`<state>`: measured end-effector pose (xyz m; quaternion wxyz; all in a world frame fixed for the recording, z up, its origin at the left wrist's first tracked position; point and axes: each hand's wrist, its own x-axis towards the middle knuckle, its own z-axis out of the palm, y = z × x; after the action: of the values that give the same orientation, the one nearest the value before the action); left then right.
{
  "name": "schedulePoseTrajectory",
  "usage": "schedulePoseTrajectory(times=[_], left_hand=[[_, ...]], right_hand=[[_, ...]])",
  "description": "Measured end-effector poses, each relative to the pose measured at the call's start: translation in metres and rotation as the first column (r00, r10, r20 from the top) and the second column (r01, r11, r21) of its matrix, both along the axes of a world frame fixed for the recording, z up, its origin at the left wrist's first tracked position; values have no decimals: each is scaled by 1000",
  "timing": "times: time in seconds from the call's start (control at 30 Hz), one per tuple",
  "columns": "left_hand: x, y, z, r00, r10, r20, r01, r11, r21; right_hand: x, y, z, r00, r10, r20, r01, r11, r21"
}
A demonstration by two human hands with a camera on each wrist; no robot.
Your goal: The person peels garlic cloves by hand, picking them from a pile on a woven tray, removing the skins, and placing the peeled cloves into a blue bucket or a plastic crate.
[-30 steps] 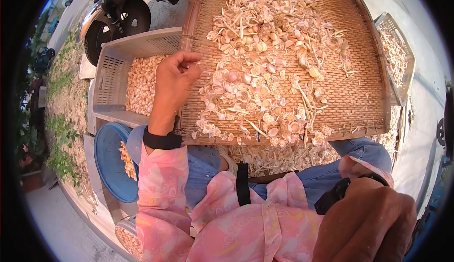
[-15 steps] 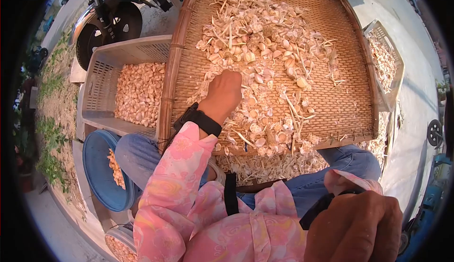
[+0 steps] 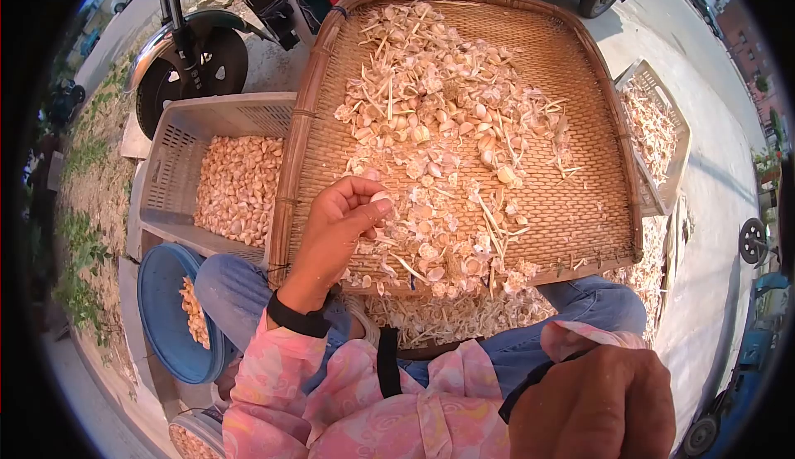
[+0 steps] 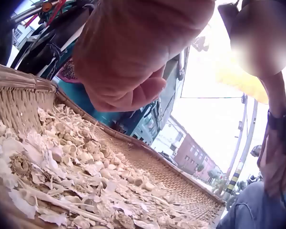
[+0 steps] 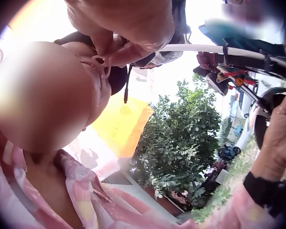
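Note:
My left hand [image 3: 331, 223] is raised over the near left part of a woven bamboo tray [image 3: 580, 235]. Between its thumb and forefinger it pinches a small pale garlic clove [image 3: 380, 197]. Garlic cloves, papery skins and dry stems lie in a loose heap [image 3: 447, 103] on the tray; a thinner scatter spreads below the fingers. The left wrist view shows this hand [image 4: 138, 52] from beneath, above the skins [image 4: 100, 186]. My right hand [image 3: 600, 405] is lifted close to the head camera with curled fingers. In the right wrist view its fingertips meet at the person's face.
Left of the tray stands a plastic crate [image 3: 166, 202] of garlic cloves, with a blue bucket [image 3: 149, 310] and another container [image 3: 195, 438] below it. A crate of stems and skins [image 3: 654, 128] is at the right. A motorcycle wheel [image 3: 192, 70] stands at upper left.
My left hand has gone from the tray's left rim to the scattered garlic, then lifted slightly back leftward with a clove pinched. The right hand stays raised.

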<state>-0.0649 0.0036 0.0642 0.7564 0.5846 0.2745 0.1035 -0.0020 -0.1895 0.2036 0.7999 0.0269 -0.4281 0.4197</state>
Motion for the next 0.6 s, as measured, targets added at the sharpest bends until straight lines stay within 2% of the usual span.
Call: schedulePoseTrajectory(times=[0.07,0.1,0.17,0.2,0.23,0.27,0.4,0.5,0.53,0.6], left_hand=[[-18,-2,4,996,86,40,-77,982,-172],[-24,-3,6,991,122,56,-106,967,-232],[-34,-13,6,982,178,70,-138,913,-383],[-39,-17,7,977,177,118,-114,904,-413],[-44,-22,8,976,177,126,-102,885,-455],[-46,-25,10,972,182,150,-87,869,-487],[-60,-27,15,952,232,198,-69,797,-600],[-76,-20,16,913,320,254,-71,735,-674],[-83,-19,16,899,346,270,-67,718,-693],[-91,-17,16,879,382,285,-60,682,-728]], right_hand=[[20,18,-18,983,-37,180,44,998,-34],[25,20,-31,985,-76,156,112,964,-242],[35,25,-57,990,-115,84,142,768,-625],[41,36,-82,969,-200,144,244,699,-672],[45,39,-97,981,-166,98,184,660,-729],[49,42,-107,990,-132,59,129,624,-771],[46,53,-128,990,-83,112,139,549,-824],[45,72,-149,984,-5,178,167,371,-914],[42,84,-157,968,36,250,228,302,-926],[29,118,-159,941,98,323,266,372,-889]])
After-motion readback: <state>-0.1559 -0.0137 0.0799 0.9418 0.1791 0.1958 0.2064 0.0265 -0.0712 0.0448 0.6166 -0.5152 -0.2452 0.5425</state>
